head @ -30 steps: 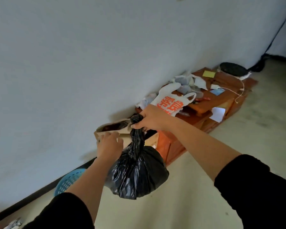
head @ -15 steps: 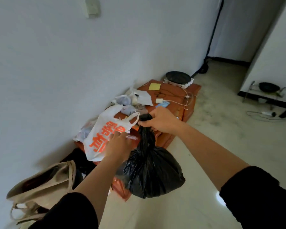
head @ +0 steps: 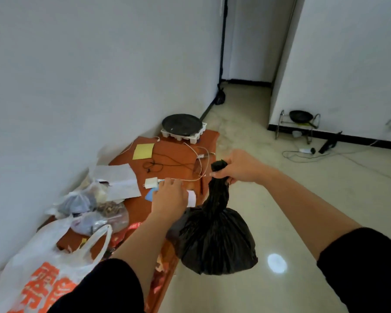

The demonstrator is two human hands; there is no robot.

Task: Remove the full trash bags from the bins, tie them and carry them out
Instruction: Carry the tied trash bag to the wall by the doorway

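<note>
Pale floor (head: 303,199) — right fingers (head: 230,180) round bag (head: 215,240)

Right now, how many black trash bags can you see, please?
1: the black bag hangs from the right hand, which grips its neck, beside the low table. Others may be hidden.

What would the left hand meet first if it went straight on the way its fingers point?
Most likely the white charger cable on the orange table, just beyond the left hand. Its height above the table is unclear. The right hand grips the black trash bag aside.
</note>
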